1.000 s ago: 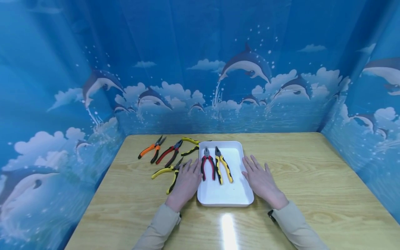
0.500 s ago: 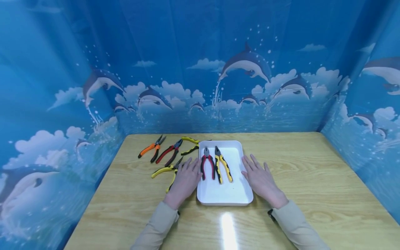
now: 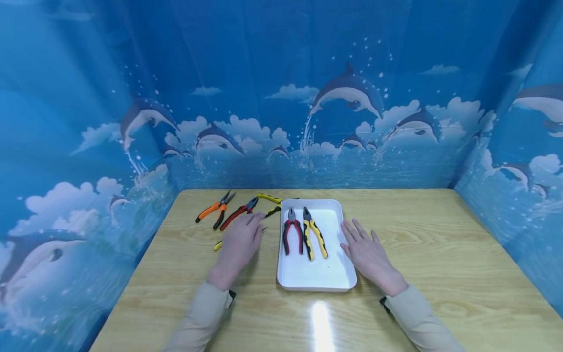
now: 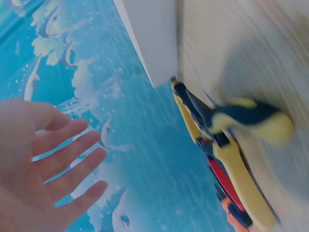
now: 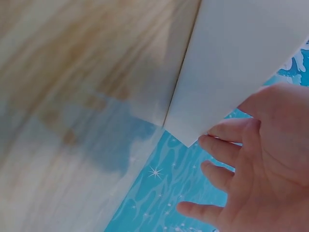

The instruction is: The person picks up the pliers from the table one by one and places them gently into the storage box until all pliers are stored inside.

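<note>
My left hand [image 3: 239,242] is over a pair of yellow-and-black needle-nose pliers [image 4: 244,179] left of the white tray [image 3: 313,276]. Most of those pliers are hidden by the hand in the head view. In the left wrist view its fingers are relaxed and apart from the pliers, holding nothing. My right hand [image 3: 368,252] lies at the tray's right side with its fingers spread; in the right wrist view fingers touch the tray wall [image 5: 217,67]. Inside the tray lie red-and-black pliers [image 3: 287,234] and yellow-and-black pliers [image 3: 318,236], side by side with jaws pointing away.
Behind the left hand lie orange-and-black pliers [image 3: 208,212], red-and-black pliers [image 3: 232,218] and another yellow-and-black pair [image 3: 269,197], partly behind the tray's left edge. The wooden table [image 3: 440,254] ends at a blue dolphin-print curtain [image 3: 246,88].
My left hand has left the tray's left side and moved left over the yellow-and-black needle-nose pliers. My right hand stays by the tray. The pliers in the tray have not moved.
</note>
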The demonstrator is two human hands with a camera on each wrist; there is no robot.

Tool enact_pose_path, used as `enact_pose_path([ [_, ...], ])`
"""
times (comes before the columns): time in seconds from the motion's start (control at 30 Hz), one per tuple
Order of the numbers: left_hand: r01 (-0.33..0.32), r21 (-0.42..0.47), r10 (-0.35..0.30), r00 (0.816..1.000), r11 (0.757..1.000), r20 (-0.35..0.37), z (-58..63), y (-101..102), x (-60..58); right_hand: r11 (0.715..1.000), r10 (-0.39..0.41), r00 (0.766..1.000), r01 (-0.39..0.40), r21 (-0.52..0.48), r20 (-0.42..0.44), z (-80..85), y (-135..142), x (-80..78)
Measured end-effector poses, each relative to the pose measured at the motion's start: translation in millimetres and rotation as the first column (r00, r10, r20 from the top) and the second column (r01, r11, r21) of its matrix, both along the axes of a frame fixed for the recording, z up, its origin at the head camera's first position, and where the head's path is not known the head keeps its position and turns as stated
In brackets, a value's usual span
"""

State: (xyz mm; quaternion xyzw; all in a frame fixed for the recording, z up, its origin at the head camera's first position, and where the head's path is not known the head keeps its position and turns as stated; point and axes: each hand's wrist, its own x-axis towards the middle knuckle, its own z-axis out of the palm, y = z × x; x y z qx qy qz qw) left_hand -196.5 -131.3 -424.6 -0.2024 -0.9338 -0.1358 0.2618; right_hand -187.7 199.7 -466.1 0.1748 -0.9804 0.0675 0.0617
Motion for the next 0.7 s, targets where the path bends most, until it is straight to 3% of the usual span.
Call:
enact_pose_path([
  [0.13, -0.035, 0.023, 0.037, 0.994, 0.999, -0.098, -3.5, -15, 0.4, 1.0, 0.003, 1.0, -0.003, 0.006, 0.001, 1.9, -1, 0.5],
  [0.23, -0.085, 0.034, 0.088, 0.992, 0.996, -0.09, -8.3, -24, 2.1, 1.0, 0.005, 1.0, -0.005, 0.01, 0.002, 2.7, 0, 0.4],
  [0.37, -0.163, 0.022, 0.163, 0.987, 0.986, -0.006, -16.5, -34, 5.1, 1.0, 0.007, 1.0, -0.007, 0.018, 0.0, 3.2, 1, 0.3],
  [0.5, -0.222, -0.057, 0.226, 0.971, 0.973, 0.083, -27.7, -41, 8.9, 1.0, 0.01, 1.0, -0.01, 0.022, -0.007, 2.1, 1, 0.1],
  [0.7, -0.252, -0.204, 0.299, 0.922, 0.946, 0.246, -39.6, -45, 17.5, 1.0, 0.004, 1.0, -0.004, 0.026, -0.008, 1.4, 1, -0.5],
])
